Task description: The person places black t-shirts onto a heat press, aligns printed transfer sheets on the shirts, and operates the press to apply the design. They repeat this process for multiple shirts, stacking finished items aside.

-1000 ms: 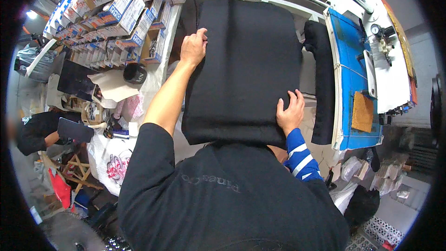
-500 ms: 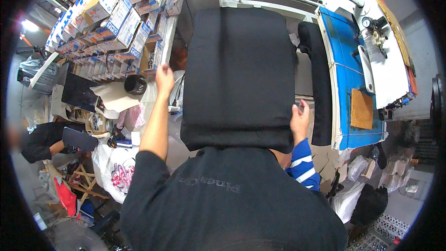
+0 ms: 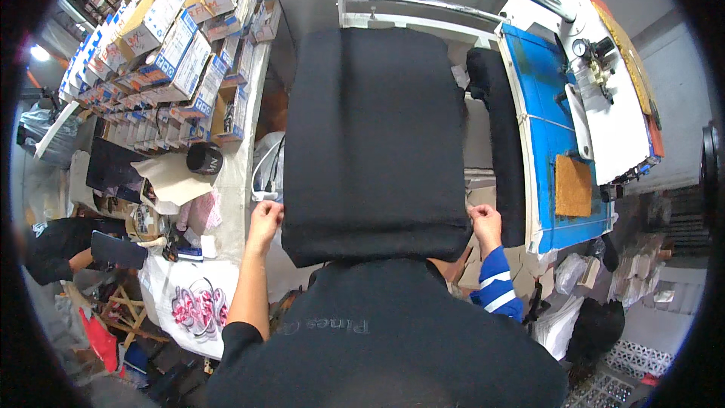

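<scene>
2 side edges of black cloth [image 3: 377, 136] pinched, left hand [image 3: 263, 228] lower than before, right hand [image 3: 485, 227] newly closed in grip

A cluttered workshop: stacked open cardboard boxes [image 3: 170, 53] upper left; pressure gauge [image 3: 580, 47] on white machinery [image 3: 612, 125] upper right.

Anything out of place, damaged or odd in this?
No spill or damage stands out: the black cloth lies mostly smooth, the left hand and right hand at its sides. Mildly odd: a blue striped sleeve shows behind the right hand only; the left forearm is bare.
</scene>
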`<state>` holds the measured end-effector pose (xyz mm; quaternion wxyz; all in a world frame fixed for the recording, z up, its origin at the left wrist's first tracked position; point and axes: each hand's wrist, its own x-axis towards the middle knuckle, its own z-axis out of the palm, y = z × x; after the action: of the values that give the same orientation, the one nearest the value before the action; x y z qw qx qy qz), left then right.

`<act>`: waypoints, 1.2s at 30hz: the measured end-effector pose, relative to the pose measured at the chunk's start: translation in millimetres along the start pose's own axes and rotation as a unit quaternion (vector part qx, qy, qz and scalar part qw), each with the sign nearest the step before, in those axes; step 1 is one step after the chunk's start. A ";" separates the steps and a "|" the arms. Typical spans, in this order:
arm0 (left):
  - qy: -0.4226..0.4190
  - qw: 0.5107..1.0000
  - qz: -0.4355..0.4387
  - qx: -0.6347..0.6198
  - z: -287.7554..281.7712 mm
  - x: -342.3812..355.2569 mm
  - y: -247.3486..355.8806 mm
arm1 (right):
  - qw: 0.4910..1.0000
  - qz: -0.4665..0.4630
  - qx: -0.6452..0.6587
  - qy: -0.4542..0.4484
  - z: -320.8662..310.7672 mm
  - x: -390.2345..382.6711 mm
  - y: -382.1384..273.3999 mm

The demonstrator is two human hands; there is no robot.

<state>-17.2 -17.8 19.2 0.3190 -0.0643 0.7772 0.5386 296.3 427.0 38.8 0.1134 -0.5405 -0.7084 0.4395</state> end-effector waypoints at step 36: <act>0.266 0.900 0.198 0.284 106.3 328.8 298.2 | 0.993 -0.057 -0.051 0.093 141.6 343.4 -272.1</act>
<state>-363.2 278.5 47.8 -0.0077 0.0431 0.9497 0.3100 -108.9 645.4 50.3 0.1761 -0.5424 -0.7461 0.3437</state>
